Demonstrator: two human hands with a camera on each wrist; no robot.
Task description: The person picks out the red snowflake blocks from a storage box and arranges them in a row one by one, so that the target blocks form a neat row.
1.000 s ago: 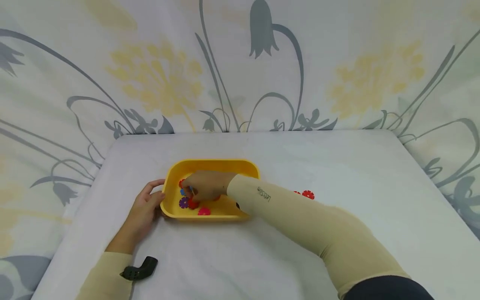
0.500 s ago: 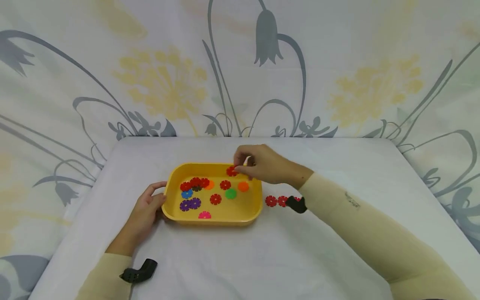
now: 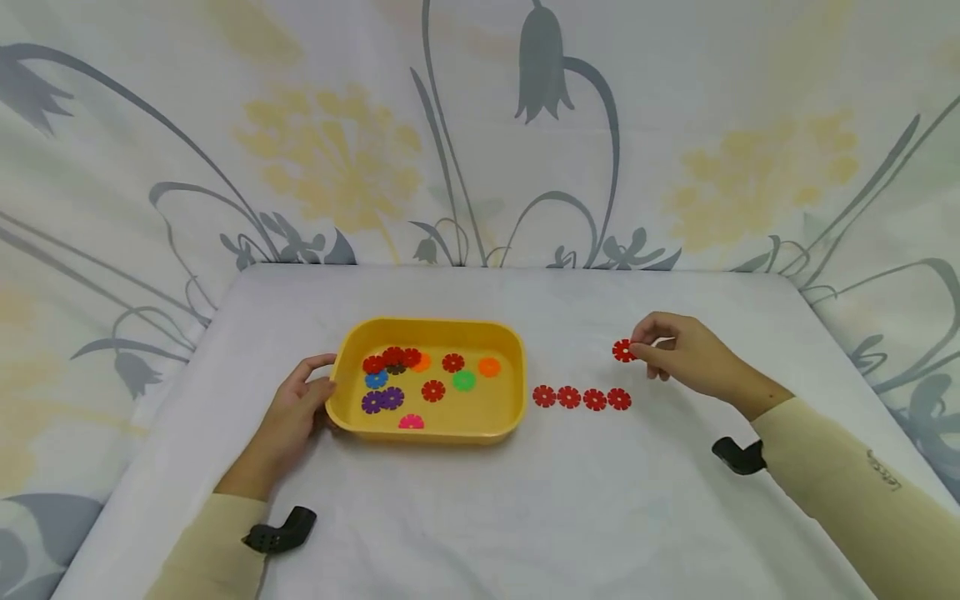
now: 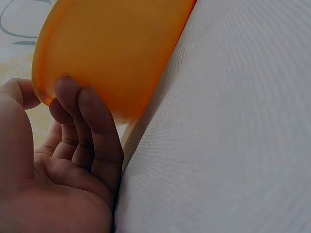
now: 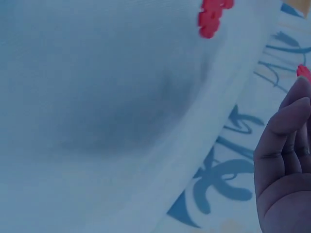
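My right hand [image 3: 693, 358] pinches a red flower-shaped disc [image 3: 622, 351] between thumb and fingers, held up over the right part of the table. Just below it, several red flower discs [image 3: 569, 397] lie in a row on the white cloth. A yellow tray [image 3: 468, 436] stands left of that row. On the tray's left end my left hand [image 3: 288, 417] grips the rim; in the left wrist view its fingers [image 4: 99, 116] bend against the outer wall. Inside the tray are loose discs, among them red ones [image 3: 433, 391], a green one [image 3: 464, 381] and purple ones [image 3: 392, 398].
A white cloth [image 3: 480, 517] covers the table. Its far edge meets a backdrop [image 3: 465, 125] printed with grey and yellow flowers. Each wrist wears a black device, the left one [image 3: 281, 532] and the right one [image 3: 739, 457].
The right hand came up out of the tray with a red disc and travelled right, past the tray to above the row's right end. My left hand stayed on the tray.
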